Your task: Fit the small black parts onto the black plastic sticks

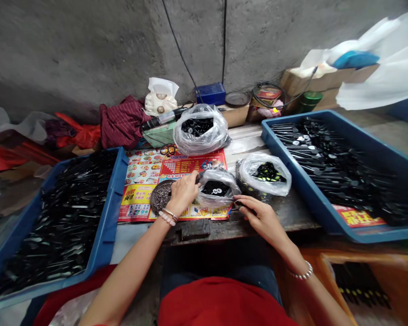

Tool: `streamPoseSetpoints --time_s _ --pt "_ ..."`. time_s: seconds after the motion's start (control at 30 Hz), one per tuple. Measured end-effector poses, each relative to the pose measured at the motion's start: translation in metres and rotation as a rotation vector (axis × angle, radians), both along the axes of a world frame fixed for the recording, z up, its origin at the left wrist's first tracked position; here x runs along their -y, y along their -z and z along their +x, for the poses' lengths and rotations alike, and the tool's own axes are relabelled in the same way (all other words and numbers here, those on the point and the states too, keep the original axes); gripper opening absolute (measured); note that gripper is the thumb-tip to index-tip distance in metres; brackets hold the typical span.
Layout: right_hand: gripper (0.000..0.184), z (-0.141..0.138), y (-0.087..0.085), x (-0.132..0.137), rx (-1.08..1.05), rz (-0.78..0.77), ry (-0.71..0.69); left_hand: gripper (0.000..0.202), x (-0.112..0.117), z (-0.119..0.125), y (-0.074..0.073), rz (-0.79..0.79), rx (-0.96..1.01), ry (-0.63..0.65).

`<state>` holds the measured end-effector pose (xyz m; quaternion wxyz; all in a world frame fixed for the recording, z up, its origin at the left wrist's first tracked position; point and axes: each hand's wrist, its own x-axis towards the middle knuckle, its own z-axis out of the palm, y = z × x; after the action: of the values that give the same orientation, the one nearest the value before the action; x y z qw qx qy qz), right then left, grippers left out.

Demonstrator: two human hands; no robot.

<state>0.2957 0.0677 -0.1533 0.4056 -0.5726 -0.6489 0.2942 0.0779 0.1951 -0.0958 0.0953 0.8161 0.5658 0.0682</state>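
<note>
Nearest is the person's red shirt (pixel 221 303), directly in front of the small bag (pixel 207 200), a clear plastic one holding black pieces and a few white ones on the tabletop (pixel 248 230). An orange crate (pixel 370 259) of black parts sits lower, to the bag's right. At the bag's near right edge, the right hand (pixel 260 215) pinches a small dark piece (pixel 238 204), blurred; at its left rim the left hand (pixel 185 192) has its fingers bent, though I cannot tell whether they grip anything. Left of the bag, a round dish (pixel 165 183) of small metal pieces rests on a printed flyer (pixel 146 190). Blue trays of black parts flank the bag, a left tray (pixel 110 217) and a right tray (pixel 302 190), both well apart from it. Just right of it stands a bag of yellow-marked pieces (pixel 283 182); behind it, a larger bag (pixel 189 147), then a blue box (pixel 211 93) by the concrete wall (pixel 129 45).
</note>
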Motion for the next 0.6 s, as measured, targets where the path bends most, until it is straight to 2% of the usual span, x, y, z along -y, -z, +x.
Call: streamPoseSetpoints --time_s 0.17,0.3,0.37,0.47,0.6 --pt "0.023 -0.003 0.0 -0.004 0.043 0.025 0.004 0.028 0.003 -0.008 -0.009 0.118 0.015 0.068" --pt "0.024 -0.009 -0.005 -0.006 0.032 0.064 0.026 0.023 0.01 -0.002 -0.016 0.255 0.203 0.254" --pt "0.024 -0.009 -0.01 -0.005 0.01 0.094 0.037 0.019 0.015 0.006 -0.015 0.229 0.238 0.375" --pt "0.025 -0.003 -0.024 0.002 -0.028 0.166 0.066 0.015 0.02 0.022 -0.011 0.196 0.254 0.46" --pt "0.024 0.02 -0.037 0.01 0.017 0.296 0.246 0.02 0.023 0.053 -0.014 0.286 0.327 0.561"
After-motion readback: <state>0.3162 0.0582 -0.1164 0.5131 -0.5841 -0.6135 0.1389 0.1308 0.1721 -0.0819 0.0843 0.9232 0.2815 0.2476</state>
